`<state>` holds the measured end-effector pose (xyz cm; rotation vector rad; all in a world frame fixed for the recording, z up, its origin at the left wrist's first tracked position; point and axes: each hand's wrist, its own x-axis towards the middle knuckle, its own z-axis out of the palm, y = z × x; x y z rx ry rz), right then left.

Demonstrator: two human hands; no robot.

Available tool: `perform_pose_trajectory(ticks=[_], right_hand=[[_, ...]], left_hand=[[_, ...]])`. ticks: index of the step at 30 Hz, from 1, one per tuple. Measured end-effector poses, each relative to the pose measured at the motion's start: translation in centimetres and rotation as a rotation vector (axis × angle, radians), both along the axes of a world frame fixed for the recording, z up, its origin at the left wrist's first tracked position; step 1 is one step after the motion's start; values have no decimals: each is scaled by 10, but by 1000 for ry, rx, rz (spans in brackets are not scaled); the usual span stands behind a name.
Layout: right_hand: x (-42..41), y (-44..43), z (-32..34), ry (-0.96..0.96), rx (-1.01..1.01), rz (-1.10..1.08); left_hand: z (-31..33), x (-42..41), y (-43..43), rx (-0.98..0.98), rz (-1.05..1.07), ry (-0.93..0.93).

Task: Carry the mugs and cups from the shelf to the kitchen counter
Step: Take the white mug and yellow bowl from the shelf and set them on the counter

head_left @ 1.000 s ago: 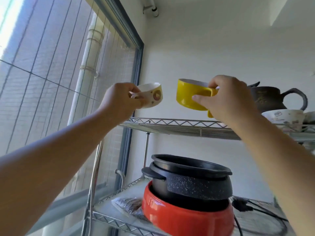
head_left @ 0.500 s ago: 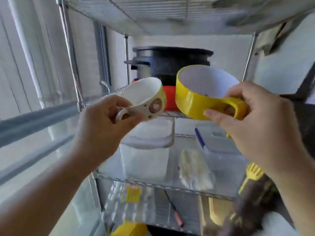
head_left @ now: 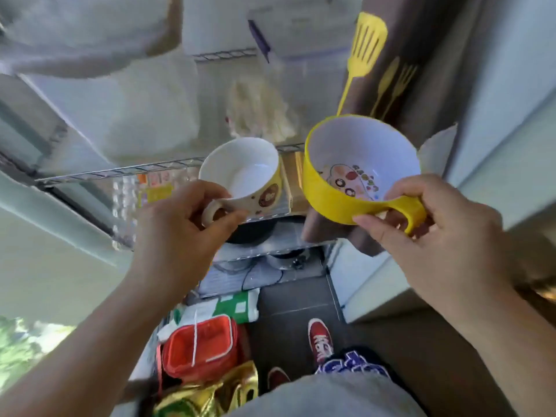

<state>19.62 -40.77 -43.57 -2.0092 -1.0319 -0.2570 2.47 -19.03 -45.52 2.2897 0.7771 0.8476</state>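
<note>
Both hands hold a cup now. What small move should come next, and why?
Probably turn away from the wire shelf and carry both off, keeping them level. The left hand already grips the white cup and the right hand the yellow mug, both clear of it.

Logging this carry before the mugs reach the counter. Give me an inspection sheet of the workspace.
Surface: kitchen counter not identifiable; wire shelf ahead.
Job's things: white mug and yellow mug, both empty, upright, held off the shelf.
Clutter: yellow spatula, red box and gold bag on the floor.
Grippers: left hand grips the white mug's handle; right hand grips the yellow mug's handle.
Cables: black cable low on the shelf.
Surroundings: dark tiled floor, red shoes.
</note>
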Motion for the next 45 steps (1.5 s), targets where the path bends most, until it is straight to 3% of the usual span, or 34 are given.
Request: perform_pose_trajectory(ticks=[5, 12, 24, 33, 39, 45], right_hand=[[-4, -73, -44, 78, -19, -164], [-17, -206, -68, 114, -120, -577], [8, -425, -90, 268, -245, -1127], [43, -545, -114, 440, -231, -1366], [114, -615, -137, 465, -178, -1469], [196, -701, -159, 508, -128, -1522]], left_hand=[[-35, 32, -51, -59, -222, 112], [-64, 104, -151, -119, -639, 301], [-96, 275, -405, -102, -1266, 490], [-107, 345, -532, -64, -1413, 555], [-123, 399, -585, 6, -1438, 631], [-151, 489, -673, -85, -1453, 615]])
